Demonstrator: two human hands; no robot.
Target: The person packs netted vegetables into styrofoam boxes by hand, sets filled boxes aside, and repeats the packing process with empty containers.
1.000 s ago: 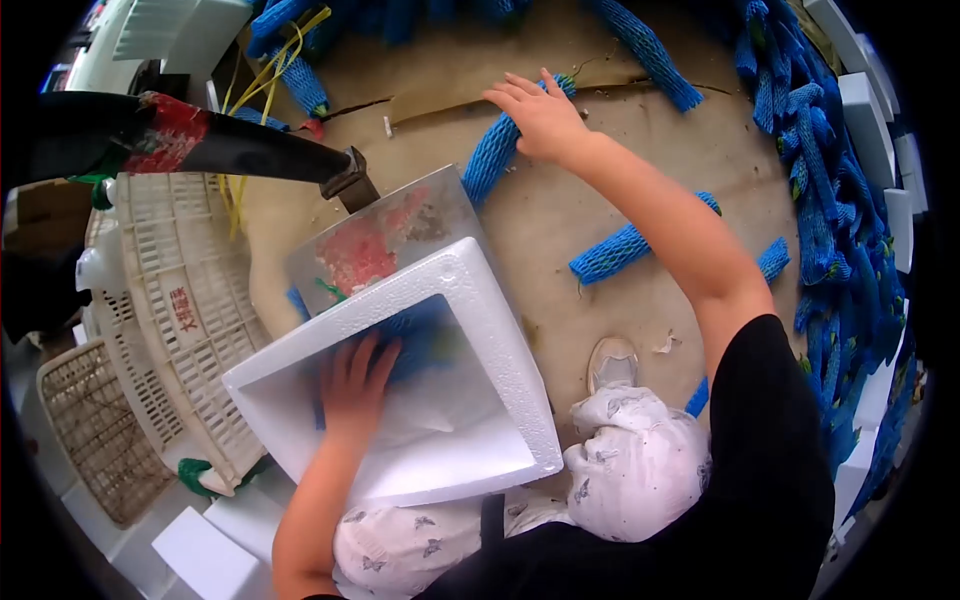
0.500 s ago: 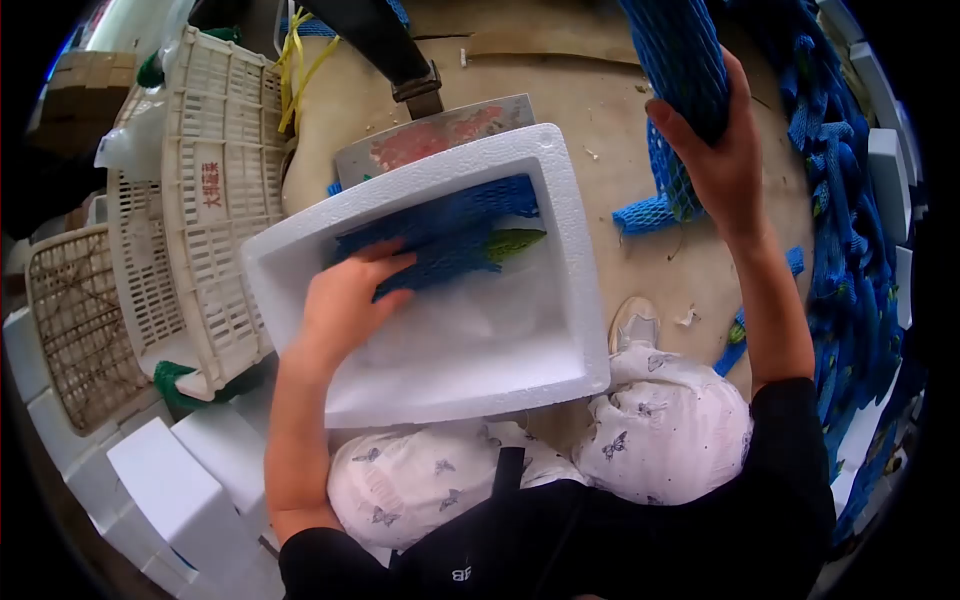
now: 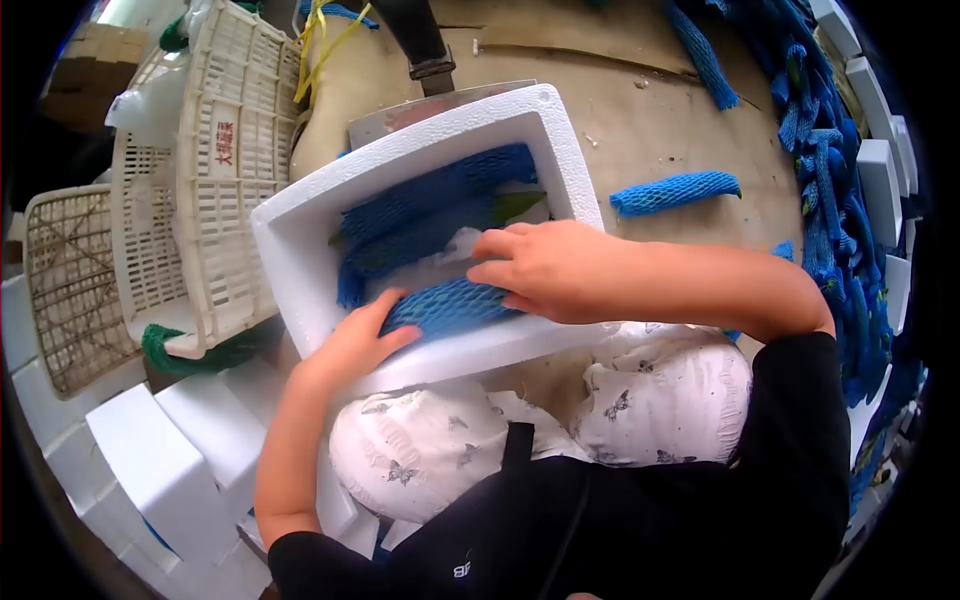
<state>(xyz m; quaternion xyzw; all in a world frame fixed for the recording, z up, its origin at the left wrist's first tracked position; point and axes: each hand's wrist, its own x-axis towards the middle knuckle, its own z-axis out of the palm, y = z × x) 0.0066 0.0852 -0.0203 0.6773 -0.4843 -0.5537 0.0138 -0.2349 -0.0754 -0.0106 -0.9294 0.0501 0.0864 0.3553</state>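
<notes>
A white foam box [image 3: 275,240] rests tilted in front of my lap. Inside, along its far side, lie blue net-sleeved pieces [image 3: 440,190], with a green leaf tip [image 3: 518,206] poking out at the right. Nearer to me, a blue net-sleeved vegetable [image 3: 450,308] lies along the box's near side, its inside mostly hidden by the mesh. My left hand [image 3: 355,345] curls its thumb and fingers about the left end. At the other end my right hand [image 3: 550,270] grips it from above, fingers bent over it. A whitish, filmy patch [image 3: 460,245] shows beyond my right fingers.
White plastic crates [image 3: 240,170] stand at the left, above white foam pieces [image 3: 165,460]. Two blue net-sleeved pieces lie on the tan floor, one of them close [image 3: 680,193]. A heap of blue sleeves [image 3: 830,220] runs along the right. A dark post [image 3: 415,40] rises behind the box.
My right hand has come down and left from above the floor into the box with a blue net-sleeved vegetable. My left hand has shifted toward the box's near left side.
</notes>
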